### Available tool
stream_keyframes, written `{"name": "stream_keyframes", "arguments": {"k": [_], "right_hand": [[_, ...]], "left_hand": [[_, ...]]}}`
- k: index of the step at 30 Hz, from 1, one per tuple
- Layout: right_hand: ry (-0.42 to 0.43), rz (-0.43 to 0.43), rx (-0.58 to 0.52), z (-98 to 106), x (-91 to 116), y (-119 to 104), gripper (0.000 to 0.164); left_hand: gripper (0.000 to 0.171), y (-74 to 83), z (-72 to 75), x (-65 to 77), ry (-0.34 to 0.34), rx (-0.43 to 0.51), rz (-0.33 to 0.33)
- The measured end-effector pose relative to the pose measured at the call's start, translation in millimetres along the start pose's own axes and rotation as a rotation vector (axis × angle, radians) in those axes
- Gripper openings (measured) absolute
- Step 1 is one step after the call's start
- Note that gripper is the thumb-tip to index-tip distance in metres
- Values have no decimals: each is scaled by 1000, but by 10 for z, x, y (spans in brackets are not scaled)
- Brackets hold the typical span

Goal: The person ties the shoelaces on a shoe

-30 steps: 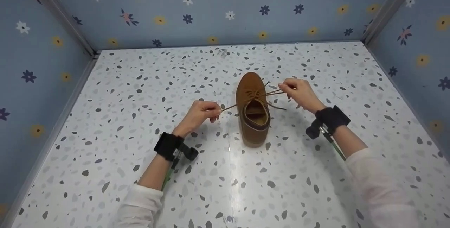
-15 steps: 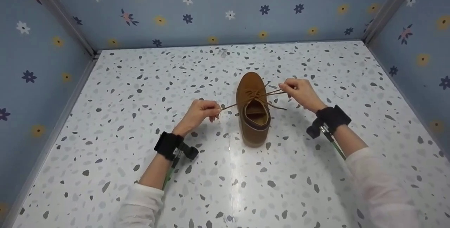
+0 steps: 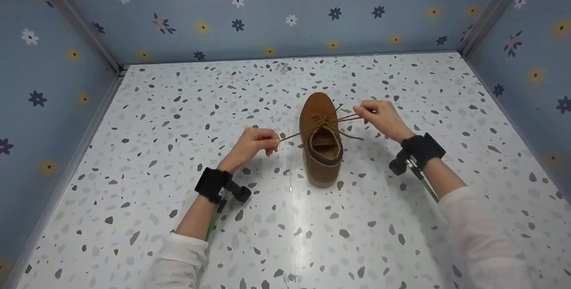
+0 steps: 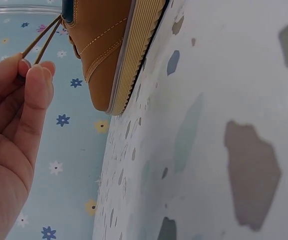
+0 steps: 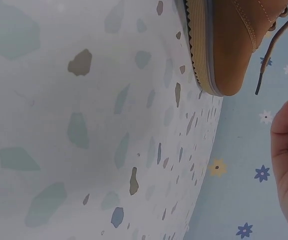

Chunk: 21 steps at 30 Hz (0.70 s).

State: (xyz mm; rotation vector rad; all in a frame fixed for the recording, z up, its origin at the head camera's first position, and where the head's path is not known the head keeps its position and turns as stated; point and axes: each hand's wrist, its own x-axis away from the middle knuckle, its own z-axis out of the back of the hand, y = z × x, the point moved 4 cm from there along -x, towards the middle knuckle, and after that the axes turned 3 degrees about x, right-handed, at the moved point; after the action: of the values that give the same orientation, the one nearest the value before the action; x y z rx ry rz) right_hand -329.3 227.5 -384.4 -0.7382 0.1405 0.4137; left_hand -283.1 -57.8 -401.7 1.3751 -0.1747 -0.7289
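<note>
A brown lace-up shoe (image 3: 322, 173) stands on the speckled surface, toe pointing away. To its left, my left hand (image 3: 255, 144) pinches a loop of the brown shoelace (image 3: 291, 136) between thumb and fingers. The left wrist view shows two strands of shoelace (image 4: 43, 39) running from those fingertips to the shoe. On the other side my right hand (image 3: 379, 117) pinches another loop, whose two strands reach the shoe's lacing. Both loops look stretched over the tongue. A loose lace end (image 5: 267, 57) with a dark tip hangs beside the shoe in the right wrist view.
The white speckled tabletop (image 3: 156, 146) extends around the shoe on every side. Blue panels (image 3: 267, 12) with a flower pattern enclose it at the back, left and right. Black straps (image 3: 424, 150) with small cameras sit on both wrists.
Both hands stay almost in place, each with its loop. The lace now runs in a slightly straighter line across the shoe.
</note>
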Motion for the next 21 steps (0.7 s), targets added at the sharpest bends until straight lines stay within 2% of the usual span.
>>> {"name": "stream_keyframes", "arguments": {"k": [12, 18, 21], "right_hand": [[6, 6, -3, -9, 3, 65, 31], [8, 21, -3, -2, -12, 43, 31], [-1, 12, 0, -11, -11, 51, 32]], "left_hand": [[8, -36, -4, -13, 6, 34, 11], [9, -42, 9, -26, 4, -16, 4], [9, -112, 26, -29, 7, -26, 12]]}}
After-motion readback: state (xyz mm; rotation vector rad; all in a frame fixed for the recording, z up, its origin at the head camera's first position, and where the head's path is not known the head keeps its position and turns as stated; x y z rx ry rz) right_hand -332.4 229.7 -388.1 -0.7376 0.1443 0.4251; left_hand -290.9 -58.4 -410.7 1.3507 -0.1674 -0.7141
